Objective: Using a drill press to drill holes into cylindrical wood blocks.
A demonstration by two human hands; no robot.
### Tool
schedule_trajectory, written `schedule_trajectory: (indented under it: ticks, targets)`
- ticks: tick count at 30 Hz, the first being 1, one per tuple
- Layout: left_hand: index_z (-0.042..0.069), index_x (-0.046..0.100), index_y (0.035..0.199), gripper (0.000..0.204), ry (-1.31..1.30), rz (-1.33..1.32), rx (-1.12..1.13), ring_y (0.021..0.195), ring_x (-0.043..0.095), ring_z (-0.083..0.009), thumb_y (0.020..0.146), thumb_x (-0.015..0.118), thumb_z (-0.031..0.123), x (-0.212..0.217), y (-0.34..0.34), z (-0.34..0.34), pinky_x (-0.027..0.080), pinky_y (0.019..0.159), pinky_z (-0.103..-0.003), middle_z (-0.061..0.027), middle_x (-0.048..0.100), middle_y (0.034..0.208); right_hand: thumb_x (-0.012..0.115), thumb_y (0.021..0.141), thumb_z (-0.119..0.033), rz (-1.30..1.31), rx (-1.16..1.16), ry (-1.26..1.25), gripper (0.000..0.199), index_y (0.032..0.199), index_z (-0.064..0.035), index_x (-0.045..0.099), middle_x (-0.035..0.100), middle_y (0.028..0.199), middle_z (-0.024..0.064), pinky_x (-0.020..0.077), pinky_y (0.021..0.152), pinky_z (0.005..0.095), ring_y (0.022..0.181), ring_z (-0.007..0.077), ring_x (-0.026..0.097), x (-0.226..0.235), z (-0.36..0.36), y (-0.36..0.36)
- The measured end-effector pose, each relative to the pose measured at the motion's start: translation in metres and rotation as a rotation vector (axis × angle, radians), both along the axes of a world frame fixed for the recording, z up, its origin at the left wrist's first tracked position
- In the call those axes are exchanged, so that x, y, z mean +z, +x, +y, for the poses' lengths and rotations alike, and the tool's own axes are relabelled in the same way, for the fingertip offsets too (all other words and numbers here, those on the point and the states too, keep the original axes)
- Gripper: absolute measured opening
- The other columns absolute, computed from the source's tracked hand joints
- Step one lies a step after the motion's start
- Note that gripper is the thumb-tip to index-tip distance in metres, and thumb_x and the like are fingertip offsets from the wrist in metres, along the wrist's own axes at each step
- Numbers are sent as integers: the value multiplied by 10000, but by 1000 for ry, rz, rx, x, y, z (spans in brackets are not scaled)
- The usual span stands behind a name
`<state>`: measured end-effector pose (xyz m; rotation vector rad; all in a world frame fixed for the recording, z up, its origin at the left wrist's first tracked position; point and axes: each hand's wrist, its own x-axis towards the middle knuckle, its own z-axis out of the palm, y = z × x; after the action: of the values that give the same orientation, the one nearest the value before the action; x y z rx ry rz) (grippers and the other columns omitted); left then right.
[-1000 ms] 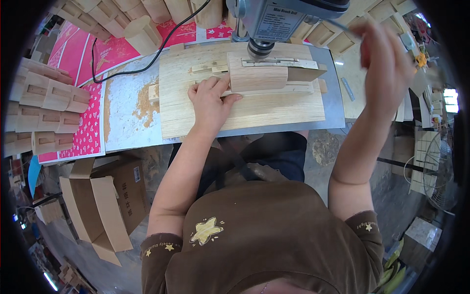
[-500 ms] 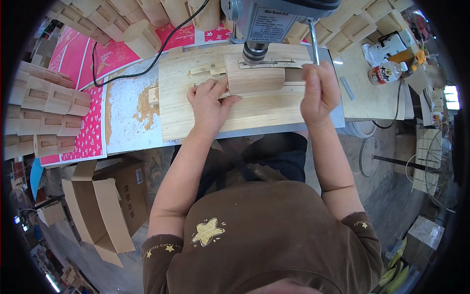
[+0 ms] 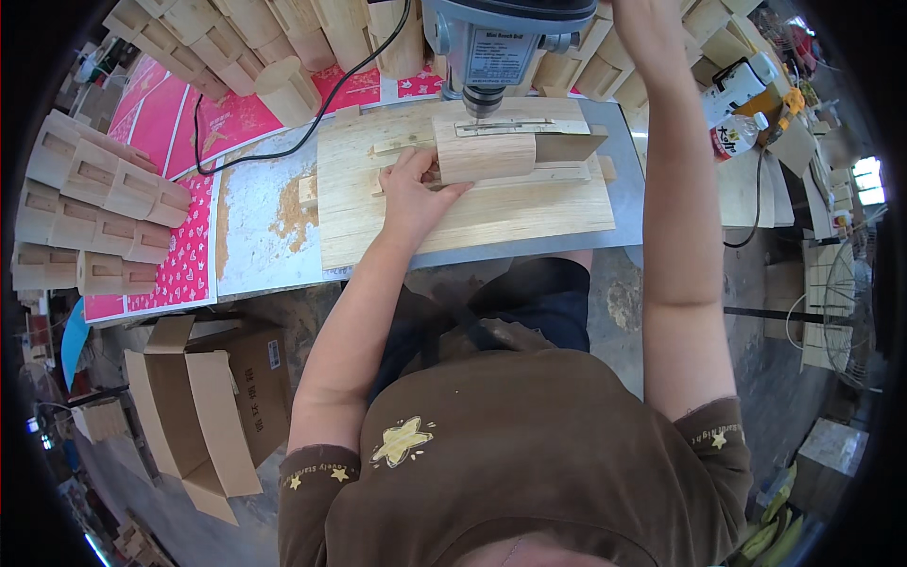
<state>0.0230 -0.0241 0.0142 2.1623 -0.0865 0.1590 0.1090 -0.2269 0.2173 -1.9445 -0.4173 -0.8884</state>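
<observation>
A pale wooden block with a rounded near side (image 3: 487, 159) lies in a wooden jig on a flat board (image 3: 378, 227). My left hand (image 3: 416, 194) holds the block's left end, fingers curled against it and thumb along its near edge. Above the block hangs the chuck (image 3: 483, 101) of a grey-blue bench drill (image 3: 496, 55); the bit is hard to make out. A slotted strip (image 3: 505, 127) runs along the block's top. My right hand (image 3: 650, 28) reaches up to the right of the drill, its fingers cut off by the upper edge of the view.
Slotted wooden pieces (image 3: 113, 189) are stacked at the left and along the back. A black cable (image 3: 321, 113) crosses the bench beside sawdust (image 3: 295, 217). Bottles (image 3: 737, 137) stand at the right. An open cardboard box (image 3: 222, 406) sits on the floor at left.
My right hand has left its place beside the block, where it was closed round the drill's metal lever, and moved up and away. My left hand stays at the block's left end.
</observation>
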Motion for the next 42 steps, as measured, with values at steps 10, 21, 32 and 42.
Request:
schedule_trajectory:
  ticks: [10,21,32,42]
  targets:
    - [42,659,864,326,-128,-169,-61,720,573,-148,573,793,98,18,-17,27,444,680,-271,-35,561,778,644,803,-252,372,102,-640,233,949,-76,595,599,904,70,338,873,393,923,266,532,-140,-53,-66]
    - [-35,629,791,313,-740,258,223,486,495,-70,734,752,248,79,-67,109,360,459,-205,-41,594,641,677,759,-195,317,134,-615,235,944,-70,605,575,817,47,353,837,366,838,241,531,-139,-51,-86]
    - [25,589,738,383,-709,507,258,440,408,-53,720,752,372,59,-39,58,301,425,-210,5,525,577,695,723,-130,253,166,-611,278,956,-30,582,578,837,99,406,752,380,830,294,529,-139,-48,-91]
    - [-31,591,974,483,-822,284,12,689,539,-116,723,773,340,26,-29,20,445,631,-227,-64,583,801,721,665,-112,205,50,-601,341,979,-61,600,587,859,90,422,757,383,835,298,526,-145,-42,-87]
